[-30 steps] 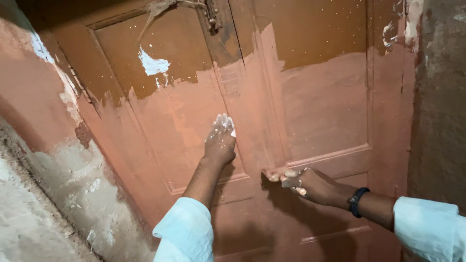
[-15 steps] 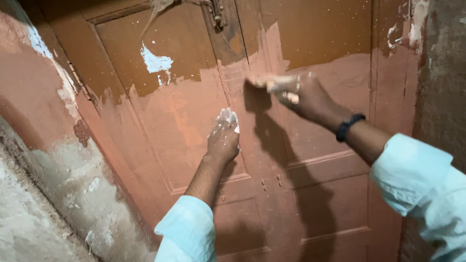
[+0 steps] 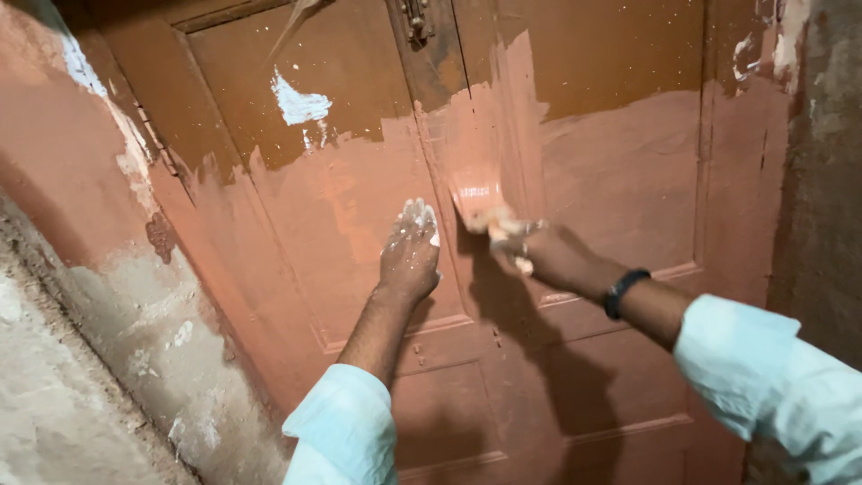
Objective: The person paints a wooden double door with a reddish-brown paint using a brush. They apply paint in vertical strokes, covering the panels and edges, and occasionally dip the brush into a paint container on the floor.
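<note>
Right hand [image 3: 539, 253] dropped, fingers gripping scraper [image 3: 476, 199]; left hand [image 3: 410, 256] flat on door [image 3: 628, 180].

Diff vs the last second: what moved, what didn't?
The right hand with the brush swept from low on the door up to the edge of the wet paint, then came partway back down along the centre strip. Nothing was picked up or let go. The left hand stayed pressed flat on the left panel.
</note>
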Demonstrator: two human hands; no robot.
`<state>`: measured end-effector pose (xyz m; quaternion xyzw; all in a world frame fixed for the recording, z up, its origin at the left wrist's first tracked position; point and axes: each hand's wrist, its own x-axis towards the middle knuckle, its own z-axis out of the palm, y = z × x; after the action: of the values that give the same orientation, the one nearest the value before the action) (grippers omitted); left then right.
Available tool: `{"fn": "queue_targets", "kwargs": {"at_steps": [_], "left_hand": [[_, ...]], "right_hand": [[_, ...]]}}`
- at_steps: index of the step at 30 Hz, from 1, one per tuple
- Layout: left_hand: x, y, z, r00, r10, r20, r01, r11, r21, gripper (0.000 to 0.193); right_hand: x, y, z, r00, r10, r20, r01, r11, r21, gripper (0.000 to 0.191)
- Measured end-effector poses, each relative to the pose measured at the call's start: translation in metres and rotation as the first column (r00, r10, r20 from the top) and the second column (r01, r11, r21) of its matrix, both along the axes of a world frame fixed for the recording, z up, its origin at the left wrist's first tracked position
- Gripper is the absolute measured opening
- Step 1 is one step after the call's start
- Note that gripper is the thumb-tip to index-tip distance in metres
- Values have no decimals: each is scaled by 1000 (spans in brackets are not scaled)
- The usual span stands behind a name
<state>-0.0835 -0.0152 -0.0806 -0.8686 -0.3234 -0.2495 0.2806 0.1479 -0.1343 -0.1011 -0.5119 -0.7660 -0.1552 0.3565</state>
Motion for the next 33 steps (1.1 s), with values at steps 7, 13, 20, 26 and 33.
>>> {"fn": "queue_targets", "kwargs": {"at_steps": [7, 13, 20, 26, 33], "left_hand": [[-3, 6, -8, 1000, 8, -20, -9, 1000, -28, 99], [-1, 8, -9, 998, 16, -53, -18, 999, -37, 95], [2, 13, -4, 998, -57, 7, 57, 998, -36, 93], [0, 34, -2, 996, -86, 30, 83, 992, 99, 81], [-11, 40, 23, 997, -63, 50, 57, 991, 123, 82]], "right_hand": [[-21, -40, -85, 997, -60, 45, 74, 865, -496, 26], [-35, -51, -71, 984, 179, 7, -166, 924, -346, 34], [-20, -25, 16, 977, -56, 208, 18, 983, 181, 32], [-10, -16, 71, 972, -55, 226, -94, 796, 598, 30], [-36, 9, 58, 993, -108, 51, 95, 974, 207, 17]]}}
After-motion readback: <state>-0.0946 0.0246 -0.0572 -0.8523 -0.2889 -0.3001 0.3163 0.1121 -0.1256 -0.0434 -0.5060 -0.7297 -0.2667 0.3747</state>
